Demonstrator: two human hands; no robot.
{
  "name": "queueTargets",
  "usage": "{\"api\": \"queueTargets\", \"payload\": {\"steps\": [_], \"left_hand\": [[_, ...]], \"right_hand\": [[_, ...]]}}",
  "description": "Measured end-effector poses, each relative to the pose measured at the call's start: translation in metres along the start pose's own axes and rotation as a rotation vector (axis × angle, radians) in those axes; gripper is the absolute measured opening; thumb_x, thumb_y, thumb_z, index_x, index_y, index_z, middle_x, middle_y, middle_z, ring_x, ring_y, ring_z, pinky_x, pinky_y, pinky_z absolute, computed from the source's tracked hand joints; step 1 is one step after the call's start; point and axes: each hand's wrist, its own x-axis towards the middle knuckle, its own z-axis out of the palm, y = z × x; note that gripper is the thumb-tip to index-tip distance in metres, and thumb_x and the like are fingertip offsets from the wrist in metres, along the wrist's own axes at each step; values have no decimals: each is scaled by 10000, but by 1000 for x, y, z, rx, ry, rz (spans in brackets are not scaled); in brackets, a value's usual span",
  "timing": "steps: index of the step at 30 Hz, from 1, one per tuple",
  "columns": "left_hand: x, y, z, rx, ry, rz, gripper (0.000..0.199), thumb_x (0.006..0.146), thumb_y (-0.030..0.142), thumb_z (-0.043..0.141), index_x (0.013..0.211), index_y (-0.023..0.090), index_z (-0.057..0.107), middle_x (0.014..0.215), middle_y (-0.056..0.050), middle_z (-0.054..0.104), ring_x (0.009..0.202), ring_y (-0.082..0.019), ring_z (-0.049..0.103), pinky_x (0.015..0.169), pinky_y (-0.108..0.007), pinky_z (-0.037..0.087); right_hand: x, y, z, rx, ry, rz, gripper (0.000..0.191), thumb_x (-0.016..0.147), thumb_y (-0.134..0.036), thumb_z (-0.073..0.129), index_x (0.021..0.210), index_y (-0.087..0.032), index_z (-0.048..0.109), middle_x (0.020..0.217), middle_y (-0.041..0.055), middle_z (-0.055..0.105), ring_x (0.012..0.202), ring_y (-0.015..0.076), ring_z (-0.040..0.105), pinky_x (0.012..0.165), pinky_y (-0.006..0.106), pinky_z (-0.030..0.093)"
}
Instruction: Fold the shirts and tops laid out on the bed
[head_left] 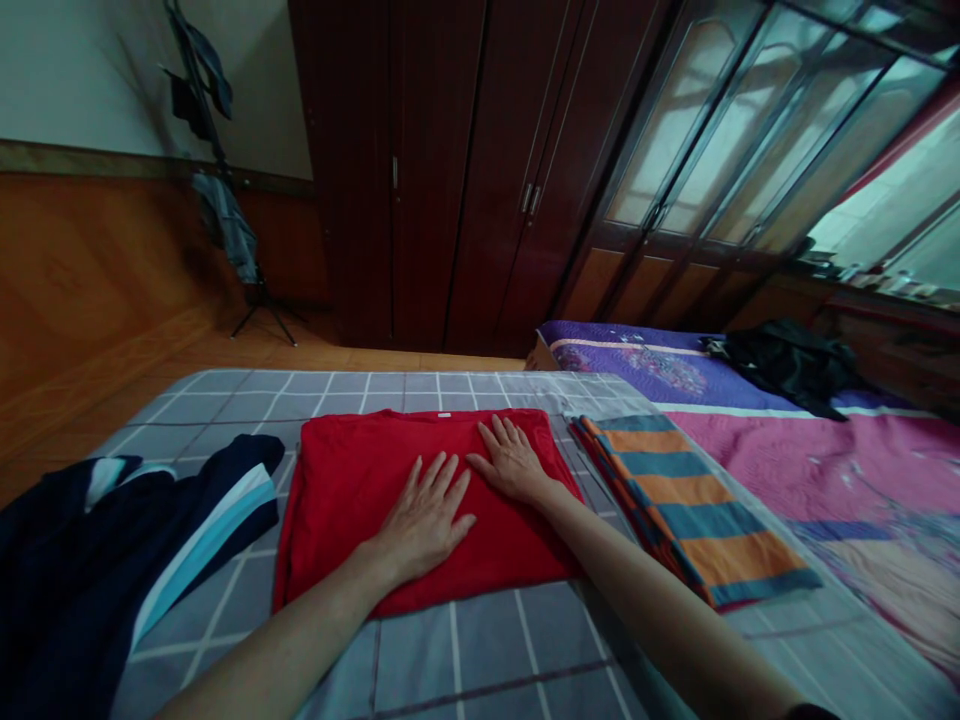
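A red garment [352, 470], folded into a flat rectangle with a small white tag at its far edge, lies in front of me. My left hand [420, 525] rests flat on its middle, fingers stretched out. Further up and to the right, my right hand [514, 462] also presses flat on the red cloth with its fingers apart. Neither hand grips anything. Right of the red garment lies a folded stack with an orange and blue-grey striped garment [682, 500] on top. To the left is a loose navy garment [187, 540] with white and light blue stripes.
A grey checked sheet [480, 660] covers the surface under the clothes. Beyond it on the right is a bed with a purple and pink cover [750, 450] and a black garment [787, 360]. Dark red wardrobes [435, 200] and a coat stand [217, 150] stand at the back.
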Motion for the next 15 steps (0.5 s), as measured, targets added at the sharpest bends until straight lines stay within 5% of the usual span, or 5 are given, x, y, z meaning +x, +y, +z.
{"api": "queueTargets", "payload": {"steps": [5,11,15], "left_hand": [[0,0,0,-16,3,-4,598,937,465,363,1447,158,309,1538,-129,192,1428,-285,73,1143,-547,69],[0,3,-7,-21,-29,-10,604,933,466,367,1444,148,316,1534,-134,202,1427,-290,85,1141,-547,70],[0,2,-4,-14,-5,-12,603,934,472,360,1441,147,324,1532,-137,214,1426,-291,101,1142,-540,77]], "right_hand": [[3,15,-3,-35,35,130,758,918,-596,312,1437,-43,293,1473,268,272,1358,367,252,1061,515,208],[-1,31,-6,-50,35,150,768,890,-616,369,1429,-71,320,1470,231,308,1362,349,257,1067,487,221],[-14,13,-12,-60,81,206,746,909,-540,395,1411,6,316,1467,292,262,1365,398,222,1061,541,207]]}}
